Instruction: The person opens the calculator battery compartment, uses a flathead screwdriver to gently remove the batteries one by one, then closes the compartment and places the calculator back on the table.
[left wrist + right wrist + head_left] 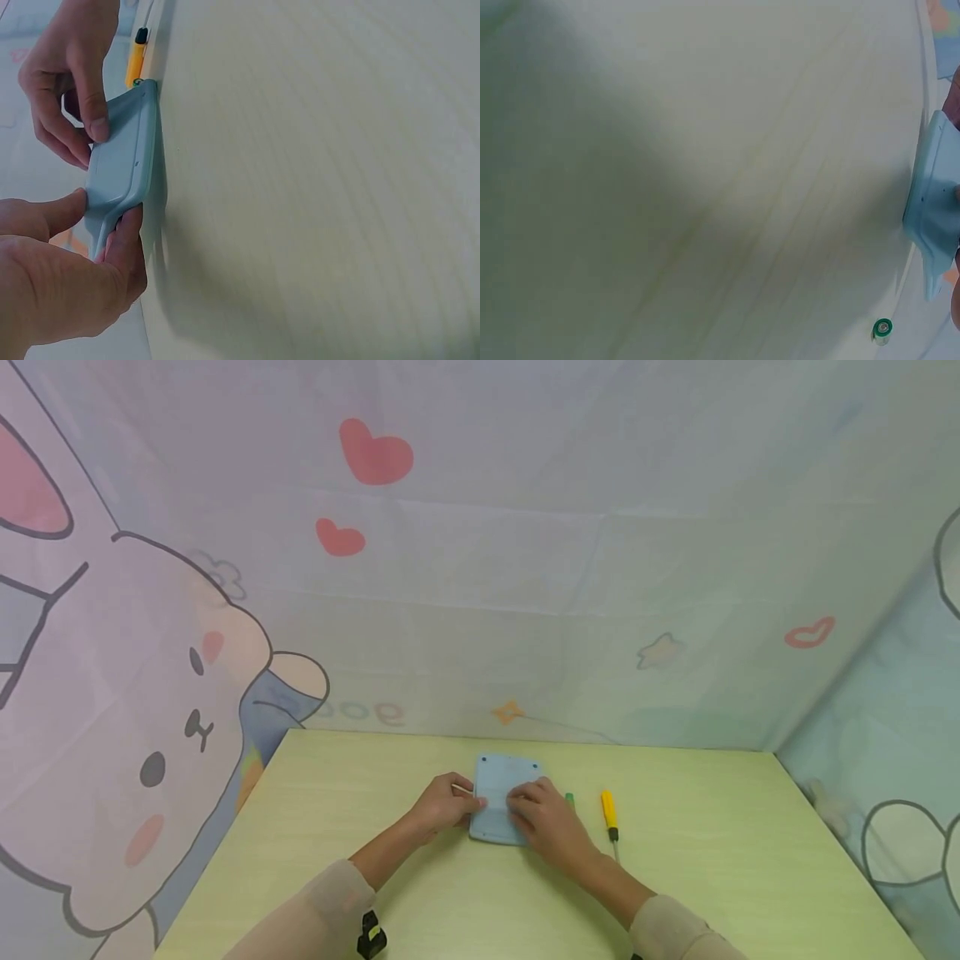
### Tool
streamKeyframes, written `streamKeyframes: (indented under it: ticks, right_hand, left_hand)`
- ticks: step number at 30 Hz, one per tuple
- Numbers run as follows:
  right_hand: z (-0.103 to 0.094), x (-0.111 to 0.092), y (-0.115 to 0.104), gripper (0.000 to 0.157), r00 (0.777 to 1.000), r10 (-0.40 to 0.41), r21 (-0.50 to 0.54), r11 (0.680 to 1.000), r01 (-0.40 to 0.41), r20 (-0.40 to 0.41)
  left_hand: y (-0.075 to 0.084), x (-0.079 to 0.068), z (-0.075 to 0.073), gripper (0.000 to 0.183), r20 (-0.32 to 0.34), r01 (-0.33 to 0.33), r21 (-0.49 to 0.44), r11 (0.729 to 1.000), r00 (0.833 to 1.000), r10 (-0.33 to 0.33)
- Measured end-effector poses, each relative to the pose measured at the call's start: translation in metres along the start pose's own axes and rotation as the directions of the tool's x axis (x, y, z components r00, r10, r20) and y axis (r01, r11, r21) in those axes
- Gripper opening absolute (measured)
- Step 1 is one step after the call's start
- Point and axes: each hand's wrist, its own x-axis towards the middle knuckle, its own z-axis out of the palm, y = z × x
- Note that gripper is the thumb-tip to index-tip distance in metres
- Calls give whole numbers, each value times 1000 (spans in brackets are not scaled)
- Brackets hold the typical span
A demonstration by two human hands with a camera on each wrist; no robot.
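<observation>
A light blue flat device (491,822), like a calculator seen from its back, is held above the table with dark screw spots at its far corners. My left hand (447,803) grips its left edge, thumb on the upper face and fingers underneath. A thin whitish strip (462,789) shows beside that thumb; what it is stays unclear. My right hand (551,822) bends over the device's right part, fingertips touching the back. In the left wrist view, the right thumb (96,124) meets the device; whether anything small is pinched there is hidden.
A yellow-handled screwdriver (609,810) lies on the table right of my right hand. Between them a green-ended battery (883,328) is partly hidden in the head view. The pale table (360,777) ends at a printed cloth backdrop (480,610).
</observation>
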Motion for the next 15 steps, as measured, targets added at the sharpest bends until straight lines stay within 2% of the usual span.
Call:
streamKeyframes:
  ticks: [6, 10, 13, 15]
  right_hand:
    - [2, -6, 1, 25, 1000, 15, -35, 999, -16, -9]
    - [4, -12, 2, 25, 998, 31, -23, 999, -32, -63]
    - [4, -16, 2, 22, 991, 93, 9, 996, -93, -92]
    - [2, -17, 2, 21, 981, 167, 49, 985, -163, -95]
  left_hand:
    - [-3, 0, 0, 43, 13, 17, -13, 1000, 1000, -17]
    - [-3, 0, -1, 44, 24, 20, -2, 1000, 1000, -20]
    - [-3, 1, 0, 45, 25, 11, 4, 1000, 1000, -11]
    - [-4, 2, 0, 45, 21, 14, 9, 1000, 1000, -14]
